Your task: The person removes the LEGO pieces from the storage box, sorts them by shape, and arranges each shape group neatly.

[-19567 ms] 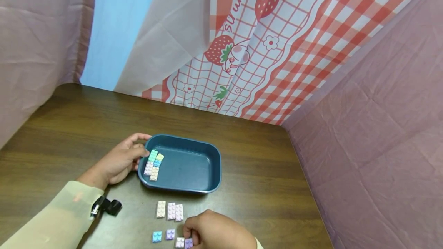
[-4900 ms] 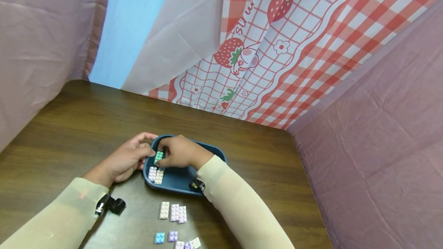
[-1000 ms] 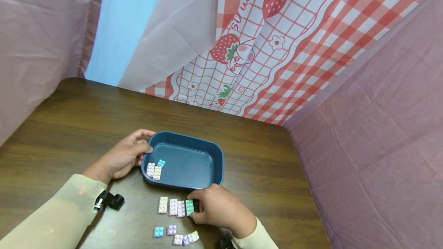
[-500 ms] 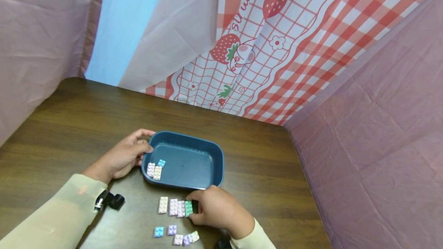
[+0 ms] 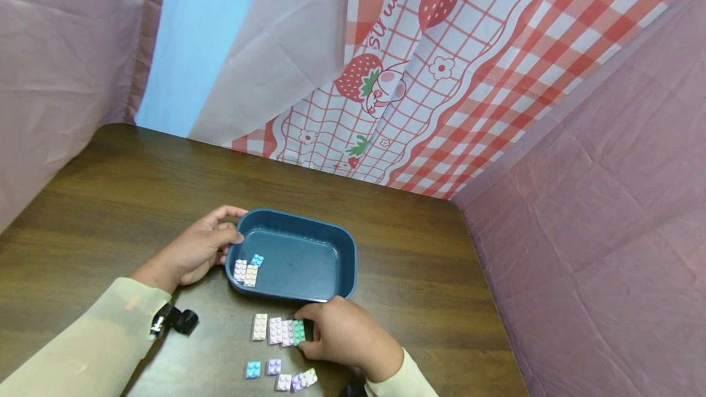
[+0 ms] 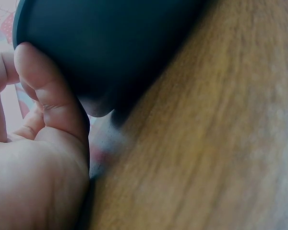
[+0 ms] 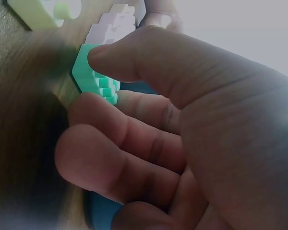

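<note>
My left hand (image 5: 201, 247) grips the left end of a dark blue tray (image 5: 300, 265), the thumb at its rim and the fingers along the outside. Inside, at the left, lie a pale lilac brick (image 5: 240, 270), a cream brick (image 5: 251, 275) and a small blue brick (image 5: 257, 260). In front of the tray, my right hand (image 5: 353, 337) pinches a green toy brick (image 5: 298, 332) by its ends between thumb and forefinger. The green brick stands right at the side of a pale pink brick (image 5: 287, 333), as the right wrist view (image 7: 89, 72) also shows.
Left of the pale pink brick are another pale pink one (image 5: 276, 331) and a cream one (image 5: 260, 327). Nearer me lie small bricks: blue (image 5: 253, 370), purple (image 5: 274, 367), pinkish white (image 5: 284, 382), purple (image 5: 298, 381) and pale yellow (image 5: 311, 377). Curtains hang behind the wooden table (image 5: 419, 274).
Over the last second my right hand slid the green brick slightly left against the pink one. Earlier, green and yellow bricks lay in the tray. My left hand keeps its hold.
</note>
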`<state>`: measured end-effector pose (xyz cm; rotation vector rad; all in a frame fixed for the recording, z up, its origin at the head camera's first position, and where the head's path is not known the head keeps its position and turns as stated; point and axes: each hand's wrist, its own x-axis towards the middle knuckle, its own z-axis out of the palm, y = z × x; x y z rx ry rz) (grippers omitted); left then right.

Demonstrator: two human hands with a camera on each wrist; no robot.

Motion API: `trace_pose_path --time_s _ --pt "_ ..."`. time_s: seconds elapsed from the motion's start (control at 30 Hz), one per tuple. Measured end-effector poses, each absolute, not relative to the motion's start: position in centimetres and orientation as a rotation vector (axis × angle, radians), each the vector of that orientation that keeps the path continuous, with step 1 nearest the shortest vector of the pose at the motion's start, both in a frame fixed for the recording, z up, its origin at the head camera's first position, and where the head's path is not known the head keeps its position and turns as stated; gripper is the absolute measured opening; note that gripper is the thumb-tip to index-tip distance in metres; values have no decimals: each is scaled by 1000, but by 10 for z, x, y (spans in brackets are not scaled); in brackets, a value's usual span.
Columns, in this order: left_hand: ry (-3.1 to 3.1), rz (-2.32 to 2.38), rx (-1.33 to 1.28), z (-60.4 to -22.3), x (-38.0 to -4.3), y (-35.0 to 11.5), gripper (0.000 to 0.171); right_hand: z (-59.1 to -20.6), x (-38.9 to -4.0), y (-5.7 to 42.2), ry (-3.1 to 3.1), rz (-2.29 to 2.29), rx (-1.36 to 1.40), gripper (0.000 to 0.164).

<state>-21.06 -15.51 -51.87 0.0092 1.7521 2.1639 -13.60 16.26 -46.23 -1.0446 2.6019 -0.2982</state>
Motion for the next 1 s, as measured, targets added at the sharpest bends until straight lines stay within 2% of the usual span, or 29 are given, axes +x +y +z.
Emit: trace_pose_path --time_s 0.47,1.0 --pt "1747 2168 14 -518 -211 -156 57 -454 -135 162 2562 -353 -1020 38" --pt "1746 2165 13 -518 -211 -156 58 -422 -154 165 2516 -450 -1206 27"
